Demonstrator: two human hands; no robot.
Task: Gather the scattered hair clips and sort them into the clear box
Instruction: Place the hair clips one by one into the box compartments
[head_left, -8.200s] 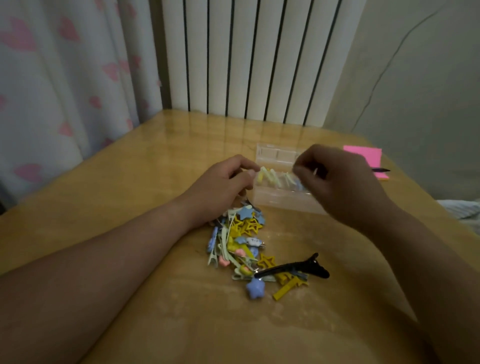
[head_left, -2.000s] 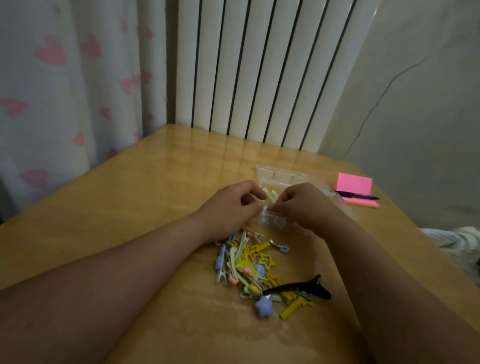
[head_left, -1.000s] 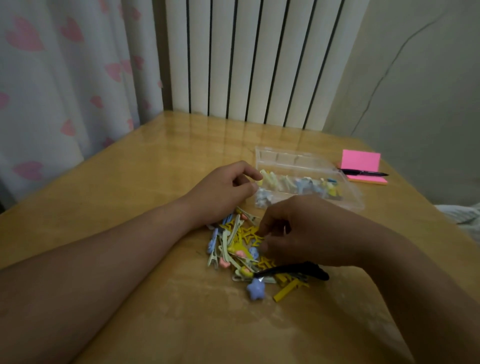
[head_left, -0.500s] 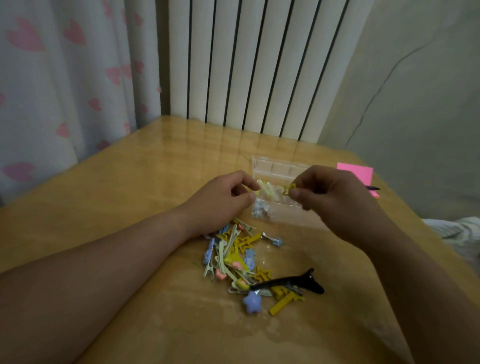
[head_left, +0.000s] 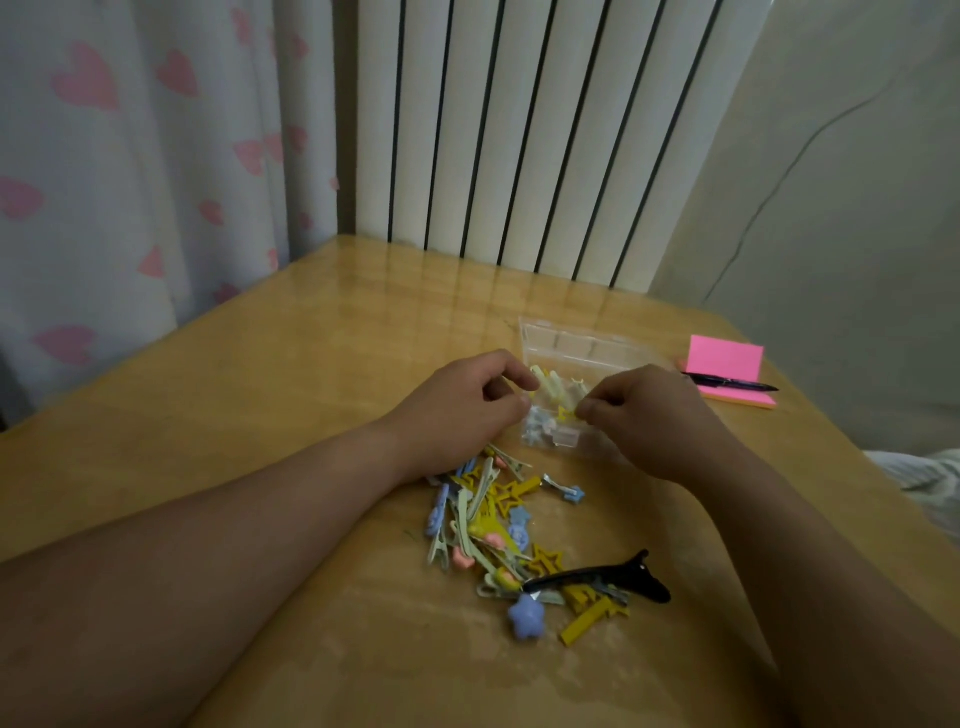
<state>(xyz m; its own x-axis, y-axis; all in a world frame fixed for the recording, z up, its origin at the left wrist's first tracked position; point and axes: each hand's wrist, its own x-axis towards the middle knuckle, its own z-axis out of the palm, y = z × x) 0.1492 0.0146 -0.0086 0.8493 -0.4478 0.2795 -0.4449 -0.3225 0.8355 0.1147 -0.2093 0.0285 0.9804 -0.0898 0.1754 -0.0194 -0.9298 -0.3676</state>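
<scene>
Hair clip, small yellow one (head_left: 566, 414), is pinched btwn thumb & forefinger tips of the right hand (head_left: 654, 421), just over the near-left part of the clear box (head_left: 571, 332). Rest of that hand's fingers are curled in; the hand covers the box's right half.

Left hand (head_left: 457, 410) sits at the box's left edge, fingers curled, thumb & forefinger close together by the wall. Can't tell if it pinches the wall or only touches it.

Inside the box: pale yellow/green clips (head_left: 550, 387) lie in a row toward the left, w/ a few light blue clips (head_left: 537, 428) nearer. Far compartments look see-through; contents there unclear.

Near side of the box, by the left wrist, lies the loose pile of hair clips (head_left: 493, 519): yellow stars, pale green bars, blue & pink bits, all overlapping. One blue-tipped clip (head_left: 563, 488) lies apart at the pile's right. At the pile's near end, a long black clip (head_left: 597, 577) lies across, pointing right; a blue star clip (head_left: 525, 616) & a yellow bar clip (head_left: 587, 626) lie just nearer.

Everything is on a wooden table (head_left: 260, 389). Right of the box: pink sticky notes (head_left: 724, 356) w/ a dark pen (head_left: 727, 384) on top. Far side: white radiator (head_left: 519, 130); left of it, a curtain w/ pink hearts (head_left: 130, 156).
</scene>
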